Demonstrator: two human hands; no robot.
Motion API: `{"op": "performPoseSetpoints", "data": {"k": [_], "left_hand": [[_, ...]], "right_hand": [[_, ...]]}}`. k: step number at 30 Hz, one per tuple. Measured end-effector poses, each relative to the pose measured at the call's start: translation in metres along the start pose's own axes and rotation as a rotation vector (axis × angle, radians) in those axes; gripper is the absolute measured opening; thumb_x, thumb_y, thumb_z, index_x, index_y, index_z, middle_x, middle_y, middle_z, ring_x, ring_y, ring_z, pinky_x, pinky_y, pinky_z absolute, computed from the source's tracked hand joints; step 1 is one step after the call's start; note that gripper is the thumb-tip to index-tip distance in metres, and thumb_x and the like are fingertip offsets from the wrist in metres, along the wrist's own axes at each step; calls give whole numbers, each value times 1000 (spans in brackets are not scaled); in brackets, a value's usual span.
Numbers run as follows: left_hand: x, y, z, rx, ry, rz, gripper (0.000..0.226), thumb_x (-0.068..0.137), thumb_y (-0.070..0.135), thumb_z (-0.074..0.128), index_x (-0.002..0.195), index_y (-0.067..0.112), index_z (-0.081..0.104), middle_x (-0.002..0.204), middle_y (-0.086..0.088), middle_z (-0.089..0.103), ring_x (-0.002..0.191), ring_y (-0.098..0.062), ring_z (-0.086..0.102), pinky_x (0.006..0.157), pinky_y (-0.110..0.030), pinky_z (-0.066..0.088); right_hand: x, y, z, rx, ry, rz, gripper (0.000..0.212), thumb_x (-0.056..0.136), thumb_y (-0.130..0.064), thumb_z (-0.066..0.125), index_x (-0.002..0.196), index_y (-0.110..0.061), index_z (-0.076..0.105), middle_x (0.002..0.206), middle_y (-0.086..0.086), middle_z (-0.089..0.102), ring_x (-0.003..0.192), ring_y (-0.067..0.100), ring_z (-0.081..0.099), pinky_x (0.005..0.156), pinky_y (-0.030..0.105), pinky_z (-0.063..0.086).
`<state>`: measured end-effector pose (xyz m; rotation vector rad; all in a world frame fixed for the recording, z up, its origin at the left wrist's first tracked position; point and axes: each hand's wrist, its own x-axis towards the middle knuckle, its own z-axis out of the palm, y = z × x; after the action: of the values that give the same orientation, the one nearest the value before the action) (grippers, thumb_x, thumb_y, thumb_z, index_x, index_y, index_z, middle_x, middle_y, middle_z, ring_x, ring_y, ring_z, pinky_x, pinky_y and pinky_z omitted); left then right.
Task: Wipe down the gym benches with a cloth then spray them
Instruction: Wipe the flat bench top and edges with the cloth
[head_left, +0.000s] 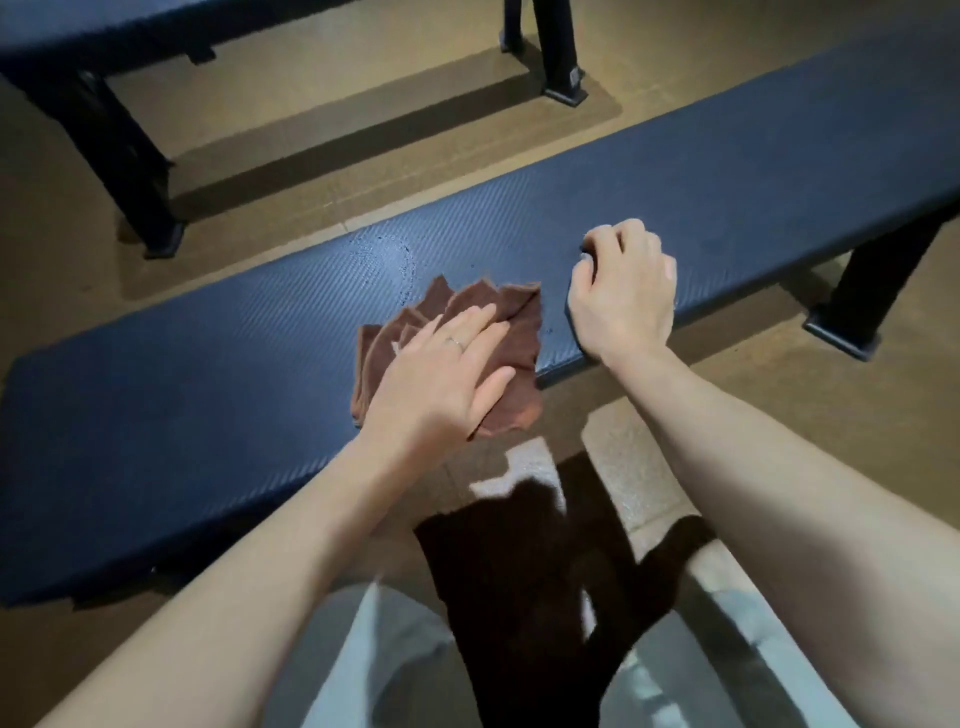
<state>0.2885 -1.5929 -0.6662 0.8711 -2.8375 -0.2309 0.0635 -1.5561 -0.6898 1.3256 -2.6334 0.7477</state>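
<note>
A long dark blue padded gym bench (727, 171) runs from lower left to upper right across the view. A crumpled brown cloth (511, 322) lies on its near edge. My left hand (441, 379) presses flat on the cloth, fingers spread, a ring on one finger. My right hand (623, 291) rests on the bench just right of the cloth, fingers curled into a loose fist with nothing visible in it. A wet patch (384, 254) glistens on the pad just beyond the cloth.
A second dark bench (104, 31) stands at the back left on black metal legs (124, 156). A leg of the near bench (862, 291) stands at the right. The floor is brown. My legs in light trousers show below.
</note>
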Motion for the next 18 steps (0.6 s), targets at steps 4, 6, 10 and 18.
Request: {"op": "performPoseSetpoints", "data": {"k": [4,6,10,18], "left_hand": [[-54,-2,-5,152,-3,-42,51,100,39,55,145,15,55,153,-9,51,140,-25,45,115,-44,33],[-88,-17,-6,201,-35,-1,54,102,38,50,152,16,47,158,-11,44,145,-30,42,119,-45,25],[-86,-21,-8,224,-85,-55,60,108,46,28,159,15,31,157,-16,42,142,-34,44,108,-60,44],[-10,30,15,283,-21,5,64,90,30,74,141,-1,54,148,-24,52,138,-36,50,116,-49,36]], "right_hand": [[-4,4,-1,39,-2,-22,26,96,-22,43,109,-17,66,116,6,58,108,29,54,96,44,38],[-5,7,-3,61,4,-44,27,96,-20,44,110,-16,67,115,5,59,107,28,54,96,43,37],[-6,4,-3,85,30,-48,27,96,-17,45,107,-14,69,111,6,61,104,28,55,94,43,39],[-5,2,-2,49,40,-54,30,96,-19,42,110,-14,68,112,5,61,107,28,55,94,44,41]]}}
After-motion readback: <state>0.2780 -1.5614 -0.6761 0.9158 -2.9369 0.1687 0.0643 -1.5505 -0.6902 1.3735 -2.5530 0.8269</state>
